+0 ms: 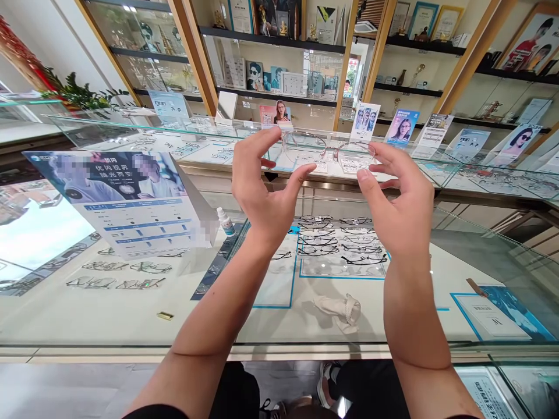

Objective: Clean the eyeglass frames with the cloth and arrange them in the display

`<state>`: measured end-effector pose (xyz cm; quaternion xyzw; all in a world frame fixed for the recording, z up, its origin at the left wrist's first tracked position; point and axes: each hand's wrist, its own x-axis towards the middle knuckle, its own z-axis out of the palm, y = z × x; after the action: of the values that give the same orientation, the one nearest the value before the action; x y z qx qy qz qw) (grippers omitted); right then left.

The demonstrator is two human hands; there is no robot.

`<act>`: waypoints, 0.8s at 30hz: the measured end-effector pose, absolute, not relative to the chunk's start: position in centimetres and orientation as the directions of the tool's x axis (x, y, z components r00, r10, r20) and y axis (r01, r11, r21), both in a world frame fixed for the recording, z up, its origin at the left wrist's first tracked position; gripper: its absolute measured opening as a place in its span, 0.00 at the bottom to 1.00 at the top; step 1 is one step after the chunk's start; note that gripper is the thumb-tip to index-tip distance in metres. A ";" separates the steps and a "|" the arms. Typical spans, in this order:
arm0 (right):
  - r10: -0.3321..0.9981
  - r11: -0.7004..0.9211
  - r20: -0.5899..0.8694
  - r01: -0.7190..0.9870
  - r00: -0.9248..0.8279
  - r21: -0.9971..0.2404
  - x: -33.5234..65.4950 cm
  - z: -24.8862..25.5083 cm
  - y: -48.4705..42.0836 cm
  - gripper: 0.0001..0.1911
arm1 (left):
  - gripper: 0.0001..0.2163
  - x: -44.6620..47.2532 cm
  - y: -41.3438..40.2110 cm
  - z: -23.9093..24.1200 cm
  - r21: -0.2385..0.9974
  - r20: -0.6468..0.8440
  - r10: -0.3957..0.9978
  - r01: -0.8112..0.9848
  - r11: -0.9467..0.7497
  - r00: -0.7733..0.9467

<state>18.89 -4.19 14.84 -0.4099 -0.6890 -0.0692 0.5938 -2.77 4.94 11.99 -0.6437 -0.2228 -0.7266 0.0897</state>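
A pair of thin-framed, clear eyeglasses (330,153) is held up in front of me, above the glass counter. My left hand (267,189) has its bent fingers at the left end of the frame, with the thumb apart below the lens. At the right end, the fingers of my right hand (400,201) curl round the frame edge, and its thumb points inward underneath. The temples are mostly hidden by my fingers. Below my hands, several dark-framed eyeglasses (318,251) lie in rows inside the display case.
A crumpled beige cloth (343,310) lies on the glass countertop (279,340). To the left are a folded advertising card (131,203), a small white spray bottle (225,222) and a gold-coloured piece (165,316). Another glass showcase (209,134) runs across behind, before tall shelves.
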 end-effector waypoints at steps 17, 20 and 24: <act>0.423 0.647 0.888 0.627 0.179 -0.434 18.4 15.2 -6.0 0.18 | 0.28 -2.0 5.3 11.0 0.220 0.969 0.156 0.375 -0.901 -0.192; 0.428 0.647 0.880 0.609 0.206 -0.458 19.4 13.1 -4.8 0.20 | 0.27 -2.4 4.8 8.9 0.220 0.970 0.158 0.399 -0.890 -0.184; 0.552 0.639 0.814 0.536 0.180 -0.552 20.5 7.7 -2.8 0.20 | 0.30 -4.3 4.8 3.7 0.212 0.977 0.185 0.462 -0.861 -0.104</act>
<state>20.47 -2.77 7.73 -0.4251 -0.6402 0.0061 0.6399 -4.28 4.79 3.71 -0.6621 -0.2443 -0.7016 0.0985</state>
